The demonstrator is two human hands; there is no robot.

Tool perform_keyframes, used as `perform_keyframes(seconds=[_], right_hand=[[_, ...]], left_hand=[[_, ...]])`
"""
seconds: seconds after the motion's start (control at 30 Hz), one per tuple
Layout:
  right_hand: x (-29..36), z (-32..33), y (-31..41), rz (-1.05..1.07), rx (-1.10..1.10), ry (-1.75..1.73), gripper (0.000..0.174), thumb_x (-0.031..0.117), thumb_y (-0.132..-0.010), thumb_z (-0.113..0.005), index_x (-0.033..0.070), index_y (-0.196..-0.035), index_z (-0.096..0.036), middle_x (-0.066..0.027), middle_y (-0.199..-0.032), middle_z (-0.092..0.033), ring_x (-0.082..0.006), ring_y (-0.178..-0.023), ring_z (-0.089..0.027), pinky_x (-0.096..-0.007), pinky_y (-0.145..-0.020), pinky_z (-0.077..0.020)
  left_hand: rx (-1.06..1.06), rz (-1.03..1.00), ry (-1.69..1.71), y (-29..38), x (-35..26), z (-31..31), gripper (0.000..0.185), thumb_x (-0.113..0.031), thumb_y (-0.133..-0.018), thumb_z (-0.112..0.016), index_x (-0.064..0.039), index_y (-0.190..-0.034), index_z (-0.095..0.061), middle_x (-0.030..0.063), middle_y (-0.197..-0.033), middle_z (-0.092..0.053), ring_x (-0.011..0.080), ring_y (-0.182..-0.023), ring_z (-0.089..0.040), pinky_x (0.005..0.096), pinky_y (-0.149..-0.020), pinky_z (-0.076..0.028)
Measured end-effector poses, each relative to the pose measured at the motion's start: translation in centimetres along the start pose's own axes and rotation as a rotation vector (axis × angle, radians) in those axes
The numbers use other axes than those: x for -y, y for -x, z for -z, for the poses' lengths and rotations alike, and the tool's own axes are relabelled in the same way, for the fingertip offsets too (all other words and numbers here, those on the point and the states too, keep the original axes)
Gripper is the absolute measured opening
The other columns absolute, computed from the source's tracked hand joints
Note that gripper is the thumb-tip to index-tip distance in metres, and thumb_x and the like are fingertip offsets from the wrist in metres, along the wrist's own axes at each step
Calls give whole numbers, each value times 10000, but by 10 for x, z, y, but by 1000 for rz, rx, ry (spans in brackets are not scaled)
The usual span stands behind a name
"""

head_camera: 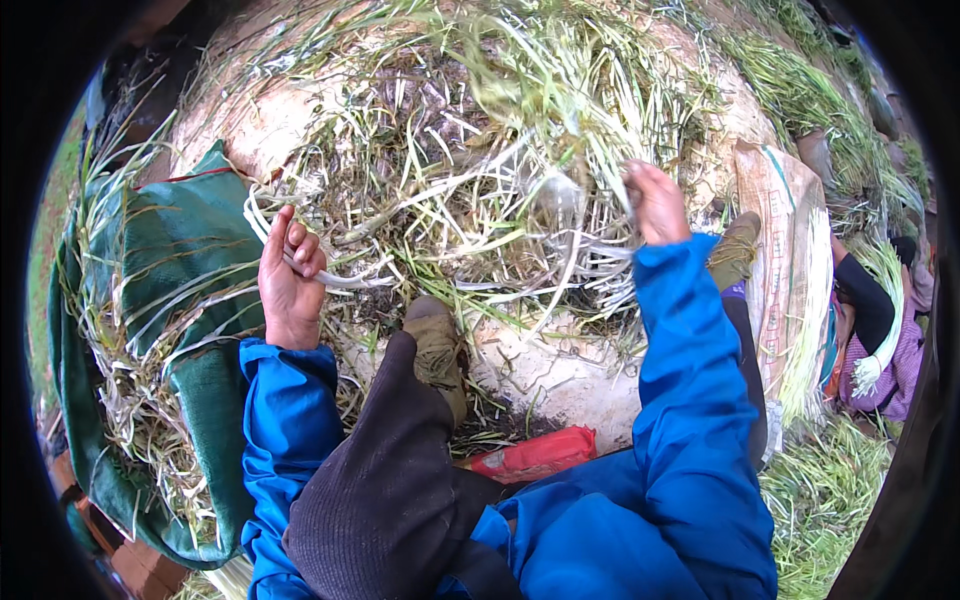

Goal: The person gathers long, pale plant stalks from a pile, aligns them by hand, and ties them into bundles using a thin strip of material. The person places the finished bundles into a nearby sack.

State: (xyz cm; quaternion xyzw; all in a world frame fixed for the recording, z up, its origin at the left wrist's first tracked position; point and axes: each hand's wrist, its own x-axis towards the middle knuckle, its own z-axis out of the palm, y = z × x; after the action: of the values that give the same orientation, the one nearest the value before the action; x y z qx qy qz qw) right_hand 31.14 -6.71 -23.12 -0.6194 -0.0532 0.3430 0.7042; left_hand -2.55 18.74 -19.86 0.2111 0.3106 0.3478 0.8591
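My left hand [291, 281] is closed around a few slender white stalks [341, 280], which look like garlic chives or young leeks. They stick out on both sides of the fist. My right hand [656, 201] is raised over the litter with its fingers drawn together. A pale strand passes at its fingertips, but blur hides whether it is gripped. Left of that hand, a blurred tangle of green leaves [536, 82] is in motion. Under both hands spreads a heap of loose leaves and peelings [457, 202]. White-stemmed stalks [611, 281] lie by my right wrist.
A green woven sack [199, 217] bulging with leaf waste stands at left. At right is a beige woven sack [776, 255] with pale stalks [806, 337] against it. A red packet [532, 455] lies near my lap. Another person's sleeve [862, 300] shows beside a stalk bundle [885, 330].
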Motion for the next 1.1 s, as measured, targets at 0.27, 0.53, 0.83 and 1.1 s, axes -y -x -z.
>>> perform_keyframes(seconds=[0.27,0.53,0.83,1.1], right_hand=[[-23,144,5,506,-616,1161,409,210,-727,-638,-6,-1061,-543,-179,-900,-598,-306,-866,-559,-350,-807,-418],[-24,11,43,566,-215,964,147,208,-766,-606,69,-803,-634,-88,-712,-608,-209,-604,-569,-284,-560,-442],[-35,-56,7,127,-12,1355,230,324,-738,-597,118,-831,-635,-119,-824,-607,-289,-720,-583,-357,-608,-451],[-77,-111,126,522,271,966,154,205,-681,-656,89,-723,-564,-48,-706,-541,-246,-680,-525,-351,-587,-430]], left_hand=[[10,23,4,-1,8,2,173,-195,-884,-456,-64,-994,-477,-21,-640,-395,58,-499,-353,175,-366,-253],[-33,119,-41,4,40,-9,189,-236,-877,-477,-81,-985,-476,-38,-640,-384,50,-512,-342,170,-381,-248],[-47,253,-196,16,83,-23,237,-229,-857,-510,-41,-998,-483,-31,-629,-386,43,-482,-329,169,-373,-223],[-12,433,-635,30,108,-33,281,-238,-846,-531,-25,-1029,-529,-1,-784,-560,28,-492,-384,166,-376,-262]])
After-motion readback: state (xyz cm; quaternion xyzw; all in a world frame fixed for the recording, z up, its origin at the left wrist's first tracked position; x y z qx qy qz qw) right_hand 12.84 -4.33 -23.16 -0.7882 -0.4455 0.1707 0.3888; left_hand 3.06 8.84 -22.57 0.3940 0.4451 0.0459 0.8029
